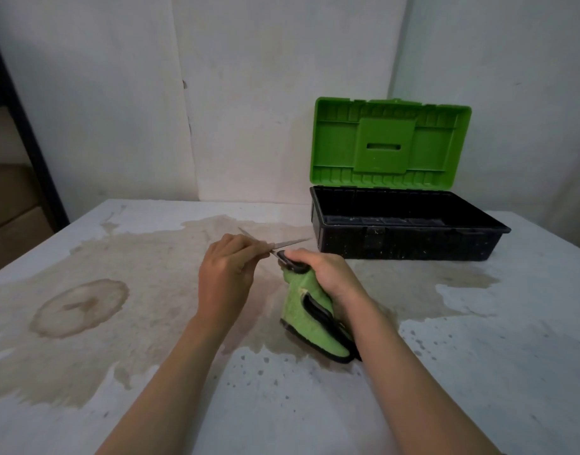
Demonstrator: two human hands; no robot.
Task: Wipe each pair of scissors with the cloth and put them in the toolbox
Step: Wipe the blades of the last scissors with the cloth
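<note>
A pair of scissors [292, 242] with black handles is held over the middle of the table, its steel blades spread apart. My left hand [224, 274] pinches one blade near the pivot. My right hand [328, 274] grips the black handle together with a green cloth [306, 311] with black edging, which hangs down to the tabletop. The toolbox [410, 249] stands at the back right, a black base with its green lid [390, 142] upright and open. What I can see of its inside is dark and looks bare.
The white table [495, 372] carries large brown stains across its middle and left, with a ring-shaped one [80, 307] at the left. A white wall stands right behind the table. Cardboard boxes [9, 208] and a dark post are at the far left.
</note>
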